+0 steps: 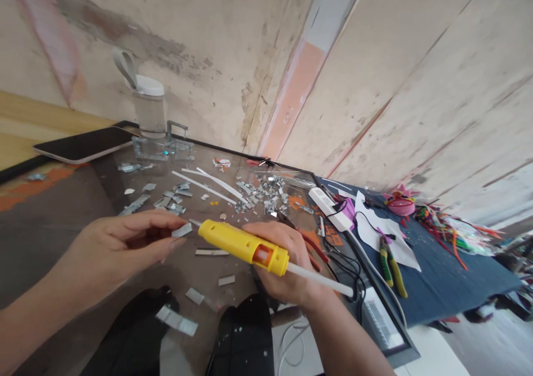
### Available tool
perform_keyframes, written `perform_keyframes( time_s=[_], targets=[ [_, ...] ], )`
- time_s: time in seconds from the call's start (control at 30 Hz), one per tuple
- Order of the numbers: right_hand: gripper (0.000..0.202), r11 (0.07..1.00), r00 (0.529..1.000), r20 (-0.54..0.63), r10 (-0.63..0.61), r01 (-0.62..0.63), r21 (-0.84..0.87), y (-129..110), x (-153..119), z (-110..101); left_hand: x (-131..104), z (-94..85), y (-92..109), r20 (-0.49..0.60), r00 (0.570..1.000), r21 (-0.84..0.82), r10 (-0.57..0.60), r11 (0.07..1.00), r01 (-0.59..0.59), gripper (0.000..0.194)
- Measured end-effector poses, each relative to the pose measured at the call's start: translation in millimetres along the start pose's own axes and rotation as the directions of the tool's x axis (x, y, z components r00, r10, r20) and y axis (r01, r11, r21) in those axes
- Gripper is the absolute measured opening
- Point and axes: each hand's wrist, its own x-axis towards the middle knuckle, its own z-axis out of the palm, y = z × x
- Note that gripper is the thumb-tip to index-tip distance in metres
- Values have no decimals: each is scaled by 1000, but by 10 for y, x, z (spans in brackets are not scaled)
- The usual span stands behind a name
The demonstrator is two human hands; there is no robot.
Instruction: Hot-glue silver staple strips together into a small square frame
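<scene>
Between the fingertips of my left hand [135,240] is a small silvery strip [182,230]. My right hand [283,259] is wrapped round a yellow glue gun [244,246], whose metal tip points left, right beside the strip; whether they touch is too small to tell. A white glue stick [320,279] sticks out of the gun's back end. Loose silvery pieces [177,319] lie on the dark glass tabletop near me, and a pile of small shiny bits [268,192] lies beyond the gun.
A lidded bottle [150,109] and a tablet [85,144] stand and lie at the back left. On the right are a white power strip [331,209], black cables [345,267], red-handled pliers [314,245], green-yellow pliers [391,267] and a blue cloth [449,276].
</scene>
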Motion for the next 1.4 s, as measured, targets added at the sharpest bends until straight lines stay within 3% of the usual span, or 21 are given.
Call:
perform_keyframes(
  time_s=[0.2,0.47,0.63,0.87,1.03,1.27,1.4],
  targets=[
    [32,1000,999,36,8,-7,-21,7,2,7,39,-41,-17,45,998,17,-51,999,50,41],
    [39,998,994,-99,37,-41,-43,-17,14,-8,88,-15,-8,153,968,-257,-197,938,231,37],
    [36,1000,997,-78,10,-12,-21,-65,8,17,133,-37,-17,191,945,-322,-264,893,315,37],
    [32,992,992,-39,-123,121,-33,-26,9,61,122,-11,18,171,934,-339,-314,871,355,35],
    [30,987,990,0,-143,143,-68,-39,4,68,108,-3,63,137,910,-346,-392,842,415,44],
    [30,983,988,-21,-152,149,-103,-37,0,89,138,-33,-64,183,918,-343,-352,852,395,41],
    [30,979,987,-15,-163,160,-124,-46,14,84,121,-27,-35,159,924,-349,-347,856,382,41]
  ],
)
